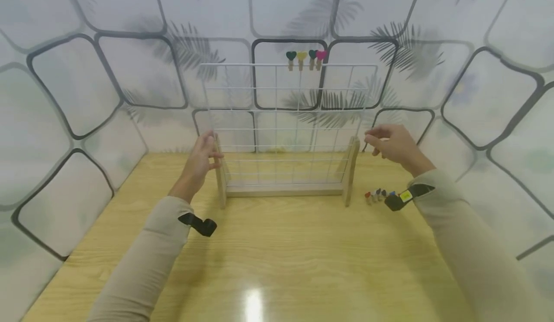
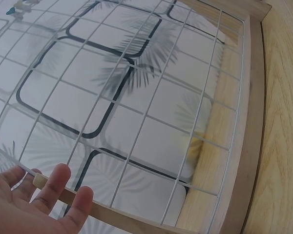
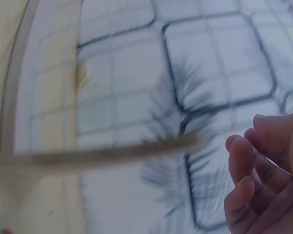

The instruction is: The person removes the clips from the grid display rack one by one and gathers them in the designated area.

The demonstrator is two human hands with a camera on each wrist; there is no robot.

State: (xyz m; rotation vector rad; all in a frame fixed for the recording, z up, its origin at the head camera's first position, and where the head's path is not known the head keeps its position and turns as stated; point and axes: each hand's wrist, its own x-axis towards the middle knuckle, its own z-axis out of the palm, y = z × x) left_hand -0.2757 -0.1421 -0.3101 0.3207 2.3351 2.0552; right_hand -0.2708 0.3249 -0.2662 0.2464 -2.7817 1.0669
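A white wire grid [image 1: 285, 89] stands upright in a wooden base with side posts. Several wooden clothespins with heart tops, in green, yellow and pink [image 1: 320, 55], are clipped along its top wire. My left hand [image 1: 201, 161] is at the left post [image 1: 220, 178], its fingers extended beside the post's top in the left wrist view. Just outside the right post [image 1: 351, 170], my right hand [image 1: 391, 144] hovers with loosely bent fingers. Thumb and forefinger are close together in the right wrist view, and nothing shows between them.
More heart clothespins [image 1: 368, 196], with red, white, dark and blue tops, lie on the wooden table [image 1: 277, 245] by the right post, partly behind the right wrist's black camera strap [image 1: 398, 201]. A patterned backdrop [image 1: 143, 72] surrounds the table at the back and sides.
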